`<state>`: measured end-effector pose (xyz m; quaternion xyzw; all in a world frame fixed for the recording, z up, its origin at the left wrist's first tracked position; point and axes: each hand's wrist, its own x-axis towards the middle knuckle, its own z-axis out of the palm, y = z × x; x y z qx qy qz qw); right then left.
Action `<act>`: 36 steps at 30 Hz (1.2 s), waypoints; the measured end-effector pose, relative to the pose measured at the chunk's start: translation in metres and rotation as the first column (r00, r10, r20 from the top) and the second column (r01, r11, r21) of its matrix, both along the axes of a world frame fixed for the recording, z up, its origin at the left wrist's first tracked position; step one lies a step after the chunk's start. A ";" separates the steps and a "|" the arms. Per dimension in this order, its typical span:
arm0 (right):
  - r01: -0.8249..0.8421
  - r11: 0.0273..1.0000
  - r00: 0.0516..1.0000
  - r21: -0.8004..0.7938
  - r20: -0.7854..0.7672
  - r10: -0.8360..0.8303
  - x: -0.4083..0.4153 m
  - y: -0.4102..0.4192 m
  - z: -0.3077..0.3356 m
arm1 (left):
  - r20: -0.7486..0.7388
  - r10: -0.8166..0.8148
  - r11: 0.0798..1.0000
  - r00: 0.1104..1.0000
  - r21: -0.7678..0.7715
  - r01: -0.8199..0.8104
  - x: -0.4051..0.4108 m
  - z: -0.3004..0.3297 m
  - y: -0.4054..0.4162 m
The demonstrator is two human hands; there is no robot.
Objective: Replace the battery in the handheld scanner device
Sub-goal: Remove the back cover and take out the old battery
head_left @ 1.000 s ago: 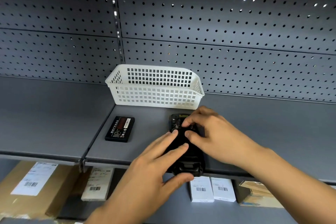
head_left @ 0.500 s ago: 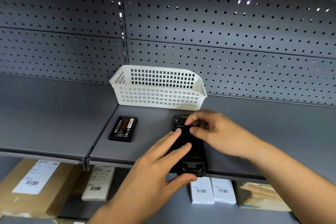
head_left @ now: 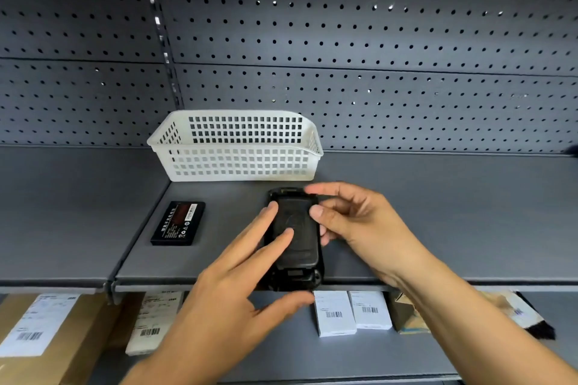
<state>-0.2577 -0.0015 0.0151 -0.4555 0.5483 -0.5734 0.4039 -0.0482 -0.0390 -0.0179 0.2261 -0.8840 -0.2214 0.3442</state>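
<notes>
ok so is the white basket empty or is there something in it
Cannot tell for sure. The white basket stands upright on the shelf, and nothing shows through its holes, but its floor is hidden behind the front wall.

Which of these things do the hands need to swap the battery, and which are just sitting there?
Needed:
scanner, under the left hand and right hand
loose battery beside it

Just sitting there:
white basket
white boxes on the lower shelf
brown parcel

A grey pegboard back wall (head_left: 375, 40), with light glinting through some holes, rises behind the grey metal shelf (head_left: 438, 212), and a slotted upright (head_left: 162, 40) splits the wall above the shelf's seam.
</notes>
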 end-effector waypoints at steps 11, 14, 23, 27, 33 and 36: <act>0.083 0.986 0.996 0.144 -0.003 -0.084 -0.095 0.062 0.026 | 0.181 -0.094 0.995 0.979 0.043 0.088 -0.108 0.034 0.058; 0.113 0.972 0.985 0.207 -0.151 -0.083 -0.106 0.072 0.012 | 0.259 -0.122 0.992 0.958 0.057 0.111 -0.118 0.026 0.064; 0.278 0.946 0.689 0.168 -0.721 -0.075 -0.103 0.066 0.000 | 0.524 -0.014 0.990 0.851 -0.115 0.087 -0.122 0.010 0.058; 0.309 0.944 0.534 0.114 -0.842 -0.073 -0.097 0.068 0.001 | 0.536 0.006 0.991 0.844 -0.114 0.066 -0.124 0.012 0.059; 0.285 0.951 0.516 0.117 -0.855 -0.049 -0.096 0.071 0.000 | 0.500 0.027 0.983 0.865 -0.169 0.067 -0.124 0.010 0.059; 0.285 0.950 0.510 0.126 -0.859 -0.039 -0.095 0.071 0.001 | 0.437 0.006 0.989 0.900 -0.136 0.059 -0.122 0.009 0.057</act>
